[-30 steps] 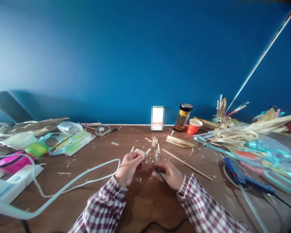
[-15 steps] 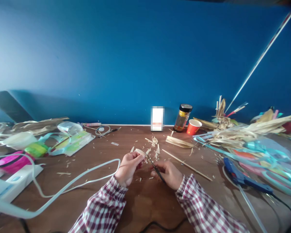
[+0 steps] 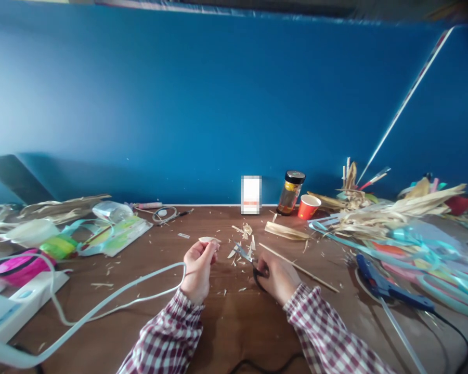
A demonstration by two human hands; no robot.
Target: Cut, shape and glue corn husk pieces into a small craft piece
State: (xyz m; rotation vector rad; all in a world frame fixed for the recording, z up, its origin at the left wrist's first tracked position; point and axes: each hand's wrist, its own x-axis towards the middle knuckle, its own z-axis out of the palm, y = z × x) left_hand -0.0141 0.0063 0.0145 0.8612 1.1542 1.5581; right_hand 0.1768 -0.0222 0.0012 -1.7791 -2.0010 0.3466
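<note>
Scissors [image 3: 245, 253] partly hidden, white object [image 3: 251, 195] pixelated

We have open counter [image 3: 237, 322] between our sleeves [image 3: 167, 332]; ahead, scissors [image 3: 244, 253] and pale scraps [image 3: 248, 229] obstruct us, with a white cable [image 3: 89, 315] left and a glue gun [image 3: 386, 290] right.

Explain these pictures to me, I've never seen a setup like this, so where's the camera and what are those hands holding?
There's no machine here: one camera, worn on a person's head, looks forward and down at their own bare hands. The left hand pinches a pale, thin, husk-like piece. The right hand holds scissors with metal blades and dark handles. On the brown, wood-look table lie pale, dry scraps and a thin, tan stick. Behind stands a red paper cup; to the right lies a blue, pistol-shaped tool, probably a glue gun.
</note>
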